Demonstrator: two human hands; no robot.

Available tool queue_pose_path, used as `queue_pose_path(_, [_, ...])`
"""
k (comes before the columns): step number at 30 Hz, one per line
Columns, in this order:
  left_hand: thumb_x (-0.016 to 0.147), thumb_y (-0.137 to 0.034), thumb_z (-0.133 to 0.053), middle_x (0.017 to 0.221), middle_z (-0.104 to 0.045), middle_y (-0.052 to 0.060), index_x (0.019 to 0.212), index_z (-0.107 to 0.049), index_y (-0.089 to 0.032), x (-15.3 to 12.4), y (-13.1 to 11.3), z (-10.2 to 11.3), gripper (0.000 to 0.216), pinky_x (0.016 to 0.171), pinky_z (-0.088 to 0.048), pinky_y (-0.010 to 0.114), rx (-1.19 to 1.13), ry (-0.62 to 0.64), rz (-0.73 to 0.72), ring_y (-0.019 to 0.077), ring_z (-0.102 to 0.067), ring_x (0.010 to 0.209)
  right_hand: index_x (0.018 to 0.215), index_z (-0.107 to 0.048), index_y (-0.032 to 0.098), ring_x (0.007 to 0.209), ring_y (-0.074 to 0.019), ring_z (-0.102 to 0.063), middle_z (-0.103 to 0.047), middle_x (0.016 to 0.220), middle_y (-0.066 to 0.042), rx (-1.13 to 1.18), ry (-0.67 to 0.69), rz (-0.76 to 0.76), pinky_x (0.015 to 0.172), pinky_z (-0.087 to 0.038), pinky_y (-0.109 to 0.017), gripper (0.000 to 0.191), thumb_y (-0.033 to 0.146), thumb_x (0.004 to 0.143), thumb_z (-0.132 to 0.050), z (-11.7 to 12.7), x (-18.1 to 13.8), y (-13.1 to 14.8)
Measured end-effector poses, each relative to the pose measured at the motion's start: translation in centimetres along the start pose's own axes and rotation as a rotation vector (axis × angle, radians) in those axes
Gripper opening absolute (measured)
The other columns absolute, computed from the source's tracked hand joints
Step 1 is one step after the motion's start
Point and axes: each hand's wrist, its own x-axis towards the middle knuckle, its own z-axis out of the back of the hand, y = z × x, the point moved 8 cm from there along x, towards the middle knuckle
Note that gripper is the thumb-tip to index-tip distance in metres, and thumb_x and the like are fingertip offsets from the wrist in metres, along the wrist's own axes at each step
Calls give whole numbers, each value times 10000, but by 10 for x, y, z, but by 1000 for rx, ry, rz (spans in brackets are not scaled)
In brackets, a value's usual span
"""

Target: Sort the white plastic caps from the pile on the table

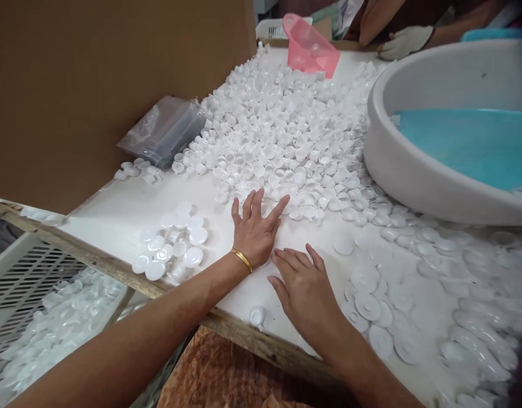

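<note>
My left hand (256, 231), with a gold bracelet at the wrist, is palm down with its fingers spread. Its fingertips reach the near edge of a big heap of small white plastic caps (278, 136). Just behind it, my right hand (306, 292) hovers over or rests on the white tabletop (227, 289), fingers stretched out and nothing visible in them. A small cluster of white caps (176, 243) lies left of my left hand. Flat white discs (371, 306) lie right of my right hand. One round white piece (256, 316) sits near the table's front edge.
A large white tub (384, 164) with a blue inside stands at right. Beyond the heap is a pink scoop (309, 51); a plastic-wrapped packet (165, 127) lies by the brown board (108, 85). Lower left is a crate (15, 283). Another person's gloved hand (405, 44) shows far right.
</note>
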Motion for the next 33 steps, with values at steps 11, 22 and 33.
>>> queue_pose_path(11, [881, -393, -390, 1404, -287, 100, 1345, -342, -394, -22, 20, 24, 467, 1042, -71, 583, 102, -113, 87, 303, -221, 1308, 1062, -614, 207, 1102, -218, -507, -648, 1119, -43, 59, -15, 97, 1056, -174, -502, 233, 268, 857, -521, -6, -1, 17])
queue_pose_path(22, [894, -389, -337, 1271, -391, 132, 1320, -426, -317, -42, 38, 47, 442, 994, -230, 520, 142, -108, 126, 305, -345, 1169, 1116, -582, 227, 1135, -213, -494, -626, 1162, -25, -10, -6, 181, 1066, -151, -532, 275, 297, 855, -532, -12, 1, 29])
queue_pose_path(33, [880, -405, -365, 1192, -462, 139, 1307, -448, -305, -49, 77, 62, 447, 894, -282, 508, 223, -159, 155, 313, -396, 1078, 1077, -607, 136, 1010, -261, -536, -637, 1100, -97, -551, 29, -251, 818, -403, -401, 267, 129, 825, -520, 46, -22, -102])
